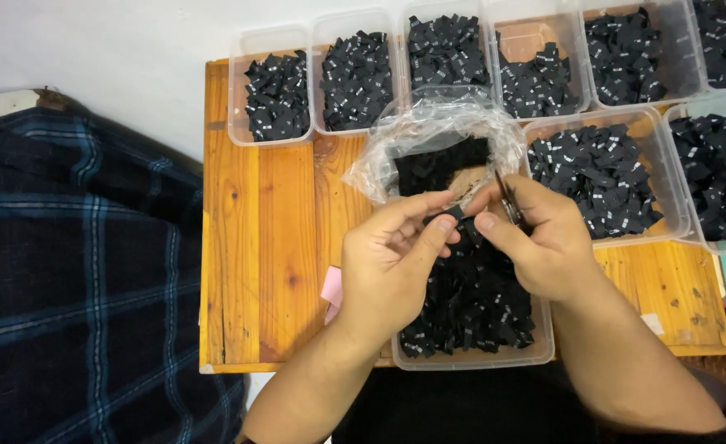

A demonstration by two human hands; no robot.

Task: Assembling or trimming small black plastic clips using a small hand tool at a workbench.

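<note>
Pinched between thumb and forefinger of the left hand (396, 263) is one small black label (452, 215), held at frame centre just above the near tub (535, 349) of cut labels at the lower middle. Right hand (544, 247) is closed around small scissors (509, 201), blades pointing up toward the crinkled clear plastic bag (429, 136) with a dark label stack inside; whether the blades are apart or together I can't tell, they're mostly hidden by the fingers. Fingertips of both hands nearly touch at the label. To do this well, my read: keep the left pinch low on the label so the cut line stays exposed, keep the work over the near tub so pieces drop in, and keep the thumb tip clear of the blades. Risk is a skewed cut if the label twists in the pinch. Six more clear tubs (239, 90) of black labels run across the top and right of the frame, on the wooden table (256, 247). Pink scrap (331, 288) sits just left of the left wrist. Dark plaid cloth (75, 271) fills the left of the frame.
</note>
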